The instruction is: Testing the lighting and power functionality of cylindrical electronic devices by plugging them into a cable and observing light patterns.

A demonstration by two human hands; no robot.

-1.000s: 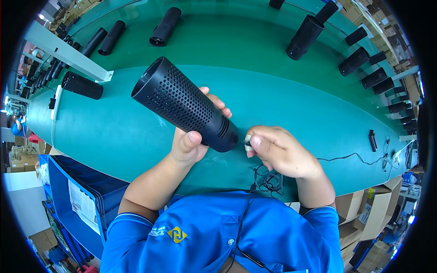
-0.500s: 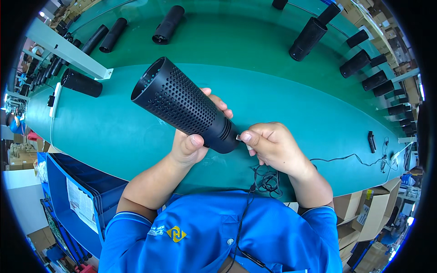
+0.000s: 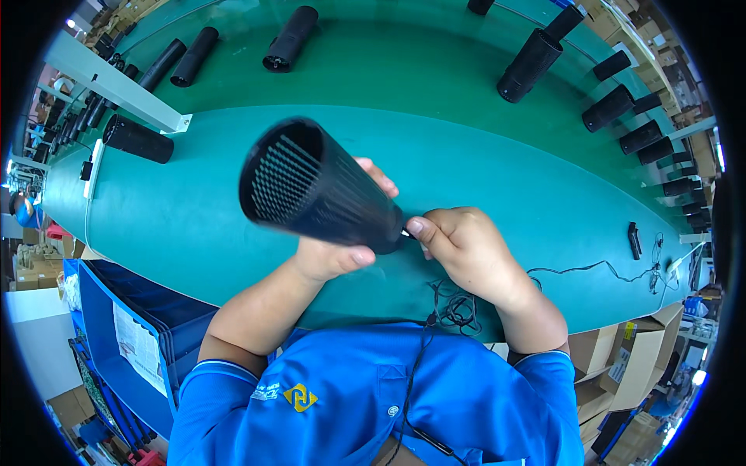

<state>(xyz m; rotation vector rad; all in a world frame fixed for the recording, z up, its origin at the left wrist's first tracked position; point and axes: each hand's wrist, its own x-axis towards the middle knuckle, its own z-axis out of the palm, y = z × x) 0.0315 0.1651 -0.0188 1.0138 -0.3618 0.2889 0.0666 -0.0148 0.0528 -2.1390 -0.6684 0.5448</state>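
A black perforated tube [image 3: 342,198], its wide open end tilted up toward me and slightly blurred, is gripped by my left hand [image 3: 326,260]. The thumb is on the near side, the other fingers behind the tube. At the narrow lower end my right hand [image 3: 466,248] pinches a small plug with a silvery tip [image 3: 406,233]. The tip is at the tube's end; I cannot tell how far it goes in. A tangled black cable [image 3: 454,309] lies just below my right hand, near the bench edge.
Several black cylinders, such as one at the back [image 3: 290,39] and one at the left [image 3: 138,140], lie on the green bench [image 3: 544,202]. A pale metal post [image 3: 116,85] stands at the left. Blue bins [image 3: 128,311] and open cardboard boxes [image 3: 633,361] flank me.
The tube has turned in my left hand, so its wide opening now points more toward me. My right hand stays at the narrow end, with the plug close against it.
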